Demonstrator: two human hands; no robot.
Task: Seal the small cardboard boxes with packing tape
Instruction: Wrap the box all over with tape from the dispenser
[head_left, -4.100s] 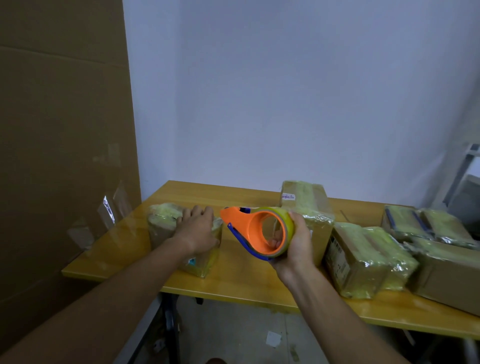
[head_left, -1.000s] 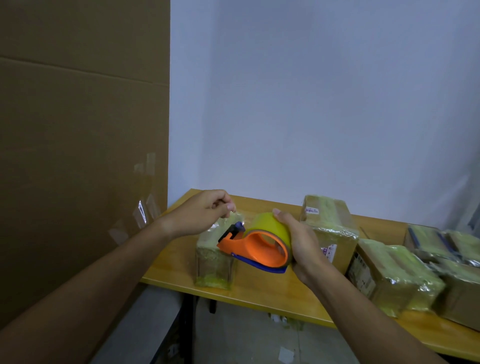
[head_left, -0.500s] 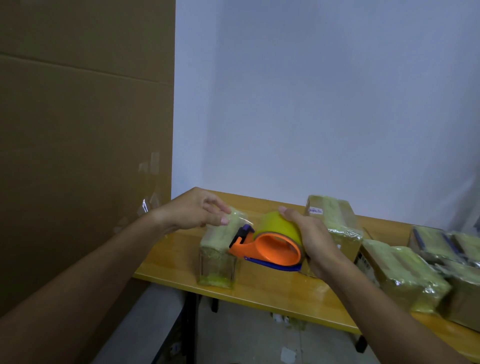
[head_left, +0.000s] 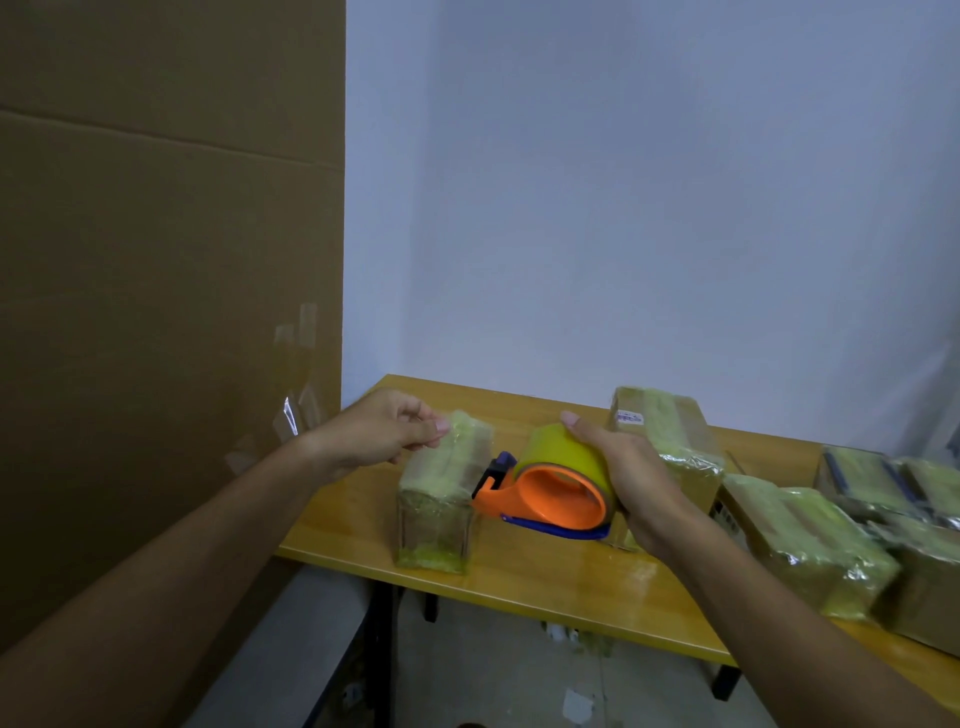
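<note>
A small cardboard box (head_left: 439, 509) wrapped in yellowish tape stands on end near the left front of the wooden table (head_left: 545, 577). My left hand (head_left: 379, 428) hovers at the box's top left corner, thumb and fingers pinched together; whether it pinches a tape end I cannot tell. My right hand (head_left: 631, 467) grips an orange tape dispenser (head_left: 550, 493) with a yellow roll, its blue cutter end touching the box's right side.
Several taped boxes lie to the right: one upright behind my right hand (head_left: 670, 436), others piled at the right edge (head_left: 810, 540). A tall cardboard sheet (head_left: 156, 286) with clear tape strips stuck on it stands at the left. A white wall is behind.
The box went from lying under my left hand to standing on end. The dispenser came down to the box's right side. My left hand moved to the box's top corner.
</note>
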